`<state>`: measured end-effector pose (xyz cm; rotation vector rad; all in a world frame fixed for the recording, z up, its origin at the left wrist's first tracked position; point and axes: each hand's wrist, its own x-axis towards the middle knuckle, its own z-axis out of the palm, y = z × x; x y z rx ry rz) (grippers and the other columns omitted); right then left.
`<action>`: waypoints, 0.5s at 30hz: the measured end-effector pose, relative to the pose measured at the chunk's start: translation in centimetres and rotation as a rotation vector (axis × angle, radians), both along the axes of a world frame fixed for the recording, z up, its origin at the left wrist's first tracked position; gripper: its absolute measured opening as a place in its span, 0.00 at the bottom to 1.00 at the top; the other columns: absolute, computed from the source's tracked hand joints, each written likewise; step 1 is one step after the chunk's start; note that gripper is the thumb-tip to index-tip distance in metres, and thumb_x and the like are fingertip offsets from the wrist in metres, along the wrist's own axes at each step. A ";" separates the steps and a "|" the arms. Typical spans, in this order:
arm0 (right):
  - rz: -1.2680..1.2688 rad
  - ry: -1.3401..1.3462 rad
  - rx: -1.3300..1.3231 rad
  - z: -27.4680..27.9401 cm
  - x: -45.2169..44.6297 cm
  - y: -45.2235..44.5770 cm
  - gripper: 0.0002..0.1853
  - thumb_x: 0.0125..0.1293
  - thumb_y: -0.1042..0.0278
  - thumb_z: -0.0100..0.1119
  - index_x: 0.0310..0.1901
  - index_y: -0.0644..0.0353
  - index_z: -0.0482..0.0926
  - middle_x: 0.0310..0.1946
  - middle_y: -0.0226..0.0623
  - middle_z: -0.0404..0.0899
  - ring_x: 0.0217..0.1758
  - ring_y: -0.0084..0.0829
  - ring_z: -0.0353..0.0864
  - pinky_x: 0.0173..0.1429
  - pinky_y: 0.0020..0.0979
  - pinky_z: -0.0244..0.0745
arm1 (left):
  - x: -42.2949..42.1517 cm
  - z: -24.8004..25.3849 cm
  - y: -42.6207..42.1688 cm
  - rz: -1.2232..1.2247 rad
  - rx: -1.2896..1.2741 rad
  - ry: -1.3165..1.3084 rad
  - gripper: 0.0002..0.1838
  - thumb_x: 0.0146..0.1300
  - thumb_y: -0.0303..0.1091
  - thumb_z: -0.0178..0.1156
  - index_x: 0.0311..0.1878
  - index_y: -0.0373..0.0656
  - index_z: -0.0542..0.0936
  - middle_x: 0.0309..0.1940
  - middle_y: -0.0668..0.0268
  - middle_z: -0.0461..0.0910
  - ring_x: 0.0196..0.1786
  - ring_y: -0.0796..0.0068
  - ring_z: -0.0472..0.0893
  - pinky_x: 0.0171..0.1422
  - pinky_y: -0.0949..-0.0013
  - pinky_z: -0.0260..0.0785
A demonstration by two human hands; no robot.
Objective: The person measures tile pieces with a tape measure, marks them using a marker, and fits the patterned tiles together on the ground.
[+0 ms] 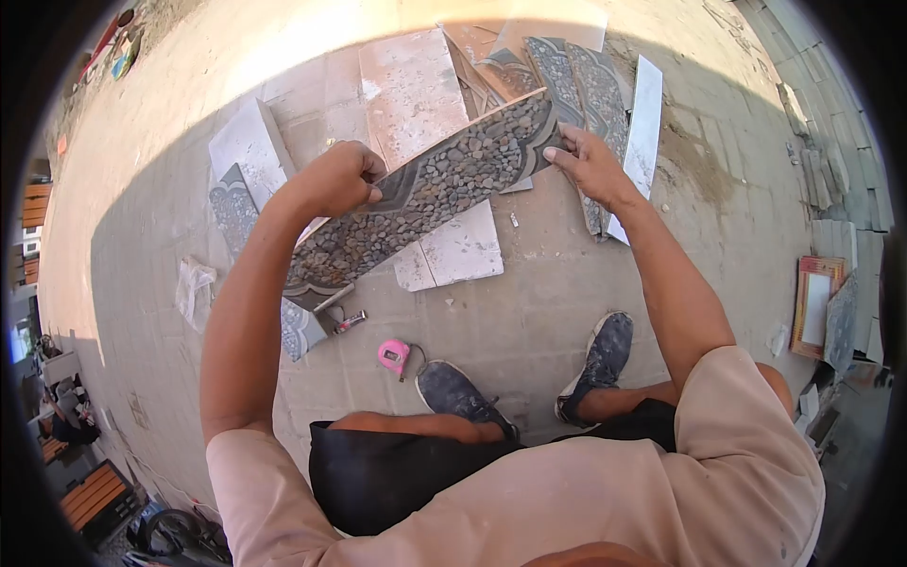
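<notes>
Between my two hands a long strip of pebble-patterned tile is held up at a slant, its right end higher in the view. My left hand is closed on the upper long edge, thumb over the patterned face. At the far right end, my right hand pinches the short edge. Below the tile, white-backed tile pieces lie on the paving. A pink tape measure rests near my left shoe, and a small metal-and-dark tool lies beside it, its kind unclear.
Patterned tile strips and a narrow white strip lie at the right. Behind stands a large dusty tile. A white piece and crumpled plastic are to the left. Stacked tiles line the right wall.
</notes>
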<state>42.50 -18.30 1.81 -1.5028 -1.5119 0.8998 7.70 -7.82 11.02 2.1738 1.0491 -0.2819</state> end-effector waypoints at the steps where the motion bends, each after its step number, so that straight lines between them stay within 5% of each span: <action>1: -0.086 0.075 -0.178 -0.4 -0.1 -1.0 0.24 0.64 0.66 0.60 0.57 0.72 0.70 0.48 0.47 0.77 0.52 0.37 0.78 0.56 0.34 0.73 | 1.2 -0.7 1.4 -0.061 0.082 0.036 0.03 0.50 0.21 0.62 0.29 0.33 0.80 0.22 0.60 0.79 0.27 0.72 0.75 0.36 0.67 0.68; 4: -0.368 0.366 -0.355 -4.3 -1.3 -5.7 0.09 0.67 0.71 0.58 0.43 0.68 0.77 0.33 0.36 0.82 0.36 0.28 0.84 0.39 0.26 0.79 | 5.7 -3.1 5.4 -0.162 0.188 0.056 0.06 0.48 0.22 0.64 0.32 0.35 0.82 0.31 0.54 0.84 0.35 0.60 0.81 0.42 0.62 0.72; 10: -0.572 1.015 -0.604 -6.4 -11.8 -13.8 0.07 0.66 0.72 0.60 0.40 0.65 0.73 0.36 0.35 0.78 0.43 0.42 0.85 0.49 0.37 0.84 | 15.8 -9.6 9.3 -0.342 0.212 0.020 0.11 0.51 0.21 0.58 0.39 0.43 0.83 0.35 0.55 0.83 0.41 0.55 0.82 0.46 0.59 0.73; 14: -0.646 1.175 -0.665 -6.8 -16.0 -13.2 0.08 0.68 0.71 0.59 0.40 0.65 0.70 0.35 0.35 0.78 0.45 0.43 0.84 0.48 0.36 0.84 | 18.2 -13.5 9.4 -0.371 0.200 0.092 0.11 0.52 0.21 0.57 0.39 0.42 0.83 0.37 0.56 0.83 0.45 0.55 0.81 0.48 0.58 0.72; 15: -0.666 1.226 -0.692 -6.7 -16.5 -12.7 0.08 0.68 0.72 0.58 0.40 0.65 0.70 0.36 0.35 0.78 0.46 0.43 0.84 0.48 0.36 0.83 | 17.5 -14.4 9.2 -0.333 0.326 -0.100 0.10 0.52 0.21 0.58 0.38 0.41 0.83 0.40 0.56 0.82 0.47 0.55 0.80 0.51 0.58 0.72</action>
